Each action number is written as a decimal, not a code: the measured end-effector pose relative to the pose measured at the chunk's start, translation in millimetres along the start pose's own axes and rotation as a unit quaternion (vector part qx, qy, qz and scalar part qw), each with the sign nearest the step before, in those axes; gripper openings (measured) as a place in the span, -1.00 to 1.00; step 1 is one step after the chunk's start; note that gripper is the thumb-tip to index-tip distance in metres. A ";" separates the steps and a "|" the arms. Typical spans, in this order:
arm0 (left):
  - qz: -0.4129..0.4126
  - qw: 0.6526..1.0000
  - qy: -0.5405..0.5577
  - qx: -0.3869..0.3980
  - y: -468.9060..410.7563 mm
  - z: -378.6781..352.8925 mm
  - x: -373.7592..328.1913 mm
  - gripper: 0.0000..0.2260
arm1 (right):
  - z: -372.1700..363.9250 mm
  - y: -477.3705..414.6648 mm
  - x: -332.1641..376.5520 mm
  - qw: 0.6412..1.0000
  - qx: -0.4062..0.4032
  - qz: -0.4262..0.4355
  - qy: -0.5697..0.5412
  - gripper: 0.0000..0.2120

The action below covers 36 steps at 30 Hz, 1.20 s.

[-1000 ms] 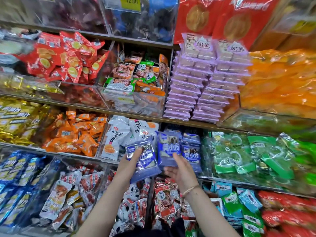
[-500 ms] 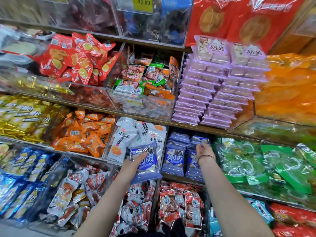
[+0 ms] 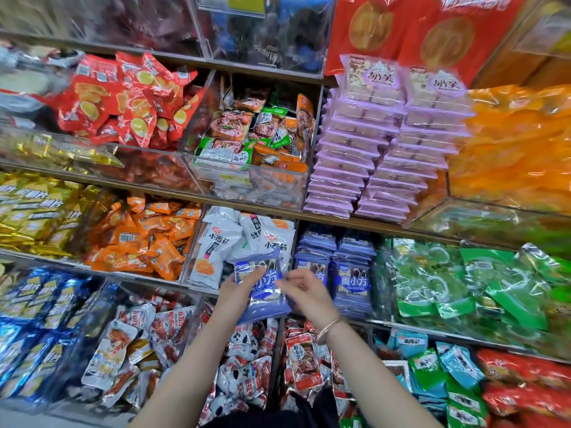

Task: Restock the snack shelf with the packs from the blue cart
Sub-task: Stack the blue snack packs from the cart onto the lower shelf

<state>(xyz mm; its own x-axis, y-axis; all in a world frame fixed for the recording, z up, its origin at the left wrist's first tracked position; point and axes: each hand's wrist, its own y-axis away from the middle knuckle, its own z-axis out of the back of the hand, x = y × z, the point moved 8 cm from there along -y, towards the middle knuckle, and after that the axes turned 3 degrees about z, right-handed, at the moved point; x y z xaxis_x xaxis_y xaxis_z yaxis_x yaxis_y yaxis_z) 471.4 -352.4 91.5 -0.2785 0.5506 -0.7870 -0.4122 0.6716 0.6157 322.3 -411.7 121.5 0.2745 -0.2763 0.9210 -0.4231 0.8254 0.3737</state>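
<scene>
My left hand point(image 3: 238, 287) grips a small stack of blue snack packs point(image 3: 262, 291) in front of the middle shelf. My right hand point(image 3: 304, 288) has its fingertips on the right edge of the front pack, with a bracelet on its wrist. Just to the right, two upright rows of the same blue packs point(image 3: 335, 273) fill a shelf compartment. The blue cart is out of view.
White noodle-snack packs point(image 3: 228, 242) sit left of the blue rows, green bags point(image 3: 463, 282) to their right. Purple packs point(image 3: 380, 156) are stacked on the shelf above. Clear bins below hold red and white sachets point(image 3: 247, 366).
My right hand has come back from the blue rows on the shelf to the stack held in my left hand. The view has shifted slightly.
</scene>
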 end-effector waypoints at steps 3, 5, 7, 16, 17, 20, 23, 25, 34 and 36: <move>0.003 1.000 -0.012 -0.022 5.6 2.4 -2.0 -0.15 | -16.7 3.6 4.4 0.996 -0.020 0.051 0.066 -0.63; -0.004 0.999 0.031 0.015 8.3 -0.5 -4.2 -0.17 | -13.0 2.8 1.9 0.995 -0.033 0.052 0.073 -0.65; 0.006 0.998 0.057 0.022 8.6 -0.2 -3.6 -0.18 | -8.6 3.0 -1.8 0.996 -0.028 0.045 0.070 -0.68; 0.001 0.994 -0.018 -0.104 -5.0 14.1 5.0 -0.62 | 51.0 8.8 -43.3 0.974 -0.208 0.001 -0.088 -0.74; 0.009 0.994 -0.016 -0.105 -8.0 15.0 8.1 -0.63 | 61.2 9.0 -48.1 0.964 -0.247 -0.003 -0.097 -0.73; 0.020 0.995 -0.011 -0.100 -12.3 15.3 12.7 -0.45 | 78.7 0.3 -52.4 0.950 -0.304 -0.011 -0.075 -0.72; 0.023 0.995 -0.002 -0.098 -13.0 15.3 14.2 -0.36 | 75.4 -19.6 -51.2 0.962 -0.272 -0.023 0.000 -0.72; 0.023 0.995 0.004 -0.093 -11.0 14.7 13.0 -0.37 | 64.7 -30.1 -49.0 0.972 -0.223 -0.021 0.069 -0.73; 0.024 0.996 -0.002 -0.090 -14.5 12.3 12.2 -0.45 | 68.1 -41.6 -44.1 0.853 -0.132 0.002 0.505 -0.70; 0.010 0.996 -0.005 -0.094 -13.0 11.8 7.9 -0.57 | 71.8 -38.0 -42.9 0.856 -0.123 0.000 0.503 -0.56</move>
<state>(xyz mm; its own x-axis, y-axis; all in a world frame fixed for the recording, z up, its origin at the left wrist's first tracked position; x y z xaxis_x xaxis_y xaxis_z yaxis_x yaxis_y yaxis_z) 484.8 -350.9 77.8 -0.2797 0.5686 -0.7736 -0.5616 0.5566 0.6122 264.6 -466.6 75.7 0.9310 0.1848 0.3148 -0.2622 0.9385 0.2246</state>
